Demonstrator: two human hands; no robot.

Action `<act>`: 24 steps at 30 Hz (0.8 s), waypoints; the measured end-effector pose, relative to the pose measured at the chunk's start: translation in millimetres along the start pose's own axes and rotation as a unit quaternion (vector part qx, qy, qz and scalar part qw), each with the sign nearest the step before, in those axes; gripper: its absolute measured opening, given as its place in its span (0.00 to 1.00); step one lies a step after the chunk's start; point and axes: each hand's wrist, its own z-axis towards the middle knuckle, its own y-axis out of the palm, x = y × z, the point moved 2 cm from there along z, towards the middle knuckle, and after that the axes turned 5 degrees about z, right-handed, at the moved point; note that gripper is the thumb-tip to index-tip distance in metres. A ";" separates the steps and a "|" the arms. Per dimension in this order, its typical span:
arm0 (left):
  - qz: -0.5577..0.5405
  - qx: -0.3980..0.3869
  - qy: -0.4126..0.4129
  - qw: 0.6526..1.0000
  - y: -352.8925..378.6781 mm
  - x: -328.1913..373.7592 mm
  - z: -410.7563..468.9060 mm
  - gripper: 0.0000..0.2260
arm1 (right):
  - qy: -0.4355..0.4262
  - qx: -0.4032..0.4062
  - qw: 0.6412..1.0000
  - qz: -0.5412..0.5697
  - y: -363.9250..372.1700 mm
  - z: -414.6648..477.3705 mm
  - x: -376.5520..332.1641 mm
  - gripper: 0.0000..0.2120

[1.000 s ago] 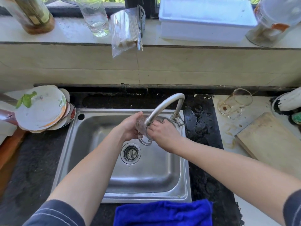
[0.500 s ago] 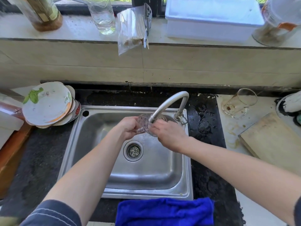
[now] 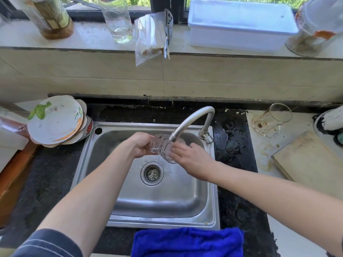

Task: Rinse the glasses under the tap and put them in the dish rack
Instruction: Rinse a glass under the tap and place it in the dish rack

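Rinsing is judged barely begun: no dish rack is seen, and a stained glass point(image 3: 272, 120) stands tilted and unwashed on the counter point(image 3: 259, 145) at the right. Over the sink point(image 3: 89, 173), just beneath the spout of the tap point(image 3: 187, 123), a patterned glass point(image 3: 163, 150) is held on its side. Its base end is clasped by the curled fingers of the left grip point(image 3: 141, 145). Its rim end is met by the right grip point(image 3: 191, 158); whether it is pinched or merely touched cannot be told.

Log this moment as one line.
step: rinse | glass: on its side under tap, over sink | left hand: grips base | right hand: holds rim end
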 end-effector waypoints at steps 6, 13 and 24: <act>-0.108 -0.066 0.048 0.991 1.0 -1.6 -13.1 0.20 | 0.101 0.002 0.991 0.092 -5.4 10.3 6.3 0.13; -0.360 -0.115 0.081 0.922 -3.4 -34.4 -2.6 0.22 | 0.177 -0.024 0.968 0.177 -17.5 19.2 -15.1 0.16; -0.106 0.003 0.068 0.992 7.3 -16.3 9.8 0.11 | 0.022 0.028 0.990 0.139 -13.0 -5.9 -8.8 0.16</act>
